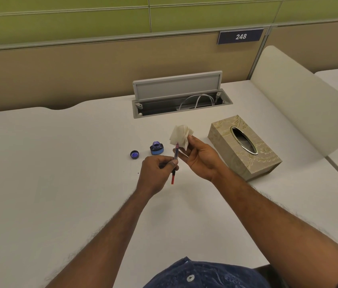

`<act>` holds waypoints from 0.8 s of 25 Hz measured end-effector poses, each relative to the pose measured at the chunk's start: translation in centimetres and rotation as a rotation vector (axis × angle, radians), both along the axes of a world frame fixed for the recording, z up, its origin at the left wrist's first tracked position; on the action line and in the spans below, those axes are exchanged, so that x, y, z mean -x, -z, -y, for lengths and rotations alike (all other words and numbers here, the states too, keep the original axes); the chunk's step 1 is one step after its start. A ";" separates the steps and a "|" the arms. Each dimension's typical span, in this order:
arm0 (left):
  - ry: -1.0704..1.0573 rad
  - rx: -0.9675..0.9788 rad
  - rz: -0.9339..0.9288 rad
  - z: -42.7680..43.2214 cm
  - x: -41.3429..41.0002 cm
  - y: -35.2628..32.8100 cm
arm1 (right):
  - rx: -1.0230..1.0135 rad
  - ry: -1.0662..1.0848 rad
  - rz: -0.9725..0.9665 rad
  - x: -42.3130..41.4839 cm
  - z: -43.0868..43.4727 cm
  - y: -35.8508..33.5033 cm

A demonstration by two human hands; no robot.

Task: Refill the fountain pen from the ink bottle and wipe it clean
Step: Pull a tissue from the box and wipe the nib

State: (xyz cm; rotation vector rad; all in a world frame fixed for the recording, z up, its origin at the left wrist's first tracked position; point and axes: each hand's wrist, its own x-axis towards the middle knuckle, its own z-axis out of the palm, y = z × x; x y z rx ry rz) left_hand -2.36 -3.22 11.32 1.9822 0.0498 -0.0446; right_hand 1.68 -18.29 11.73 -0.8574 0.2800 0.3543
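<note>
Two bare hands meet above the white worktop (60, 163), just in front of the person. The left hand (157, 171) has its fingers curled and pinches the fountain pen (176, 152) between thumb and fingertips about halfway along its body. The pen stands nearly upright and clear of the worktop. Its nib end points up and away, its clear section shows above the thumb, and its red end hangs below the hand. The right hand (201, 161) is turned palm up, its fingers loosely bent, and it holds a crumpled white tissue (181, 135) at the tip of the thumb. The nib end lies right against the lower edge of the tissue, though whether they touch cannot be told.

Just left of the pen stands the ink bottle (156, 148), uncapped, dark blue with a lighter blue label whose writing is too small to read. Its cap (134, 154) lies beside it on the left, open side up. A beige tissue box (245, 154) with a leaf pattern and a metal-rimmed oval slot sits to the right of the hands. Behind them, a cable hatch (177, 85) in the worktop stands open with a white cable (197, 99) inside. On the partition above, a dark blue sign (240, 36) reads "248" in white.
</note>
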 end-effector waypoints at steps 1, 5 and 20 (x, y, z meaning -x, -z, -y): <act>0.001 0.006 0.010 0.0 0.1 0.0 | -0.004 0.018 -0.008 -0.1 0.1 0.0; 0.014 0.048 0.071 0.1 0.2 -0.6 | 0.051 0.022 -0.021 0.0 -0.1 0.3; 0.021 0.051 0.063 0.2 -0.1 -1.0 | 0.455 0.090 0.060 -0.5 -0.4 0.1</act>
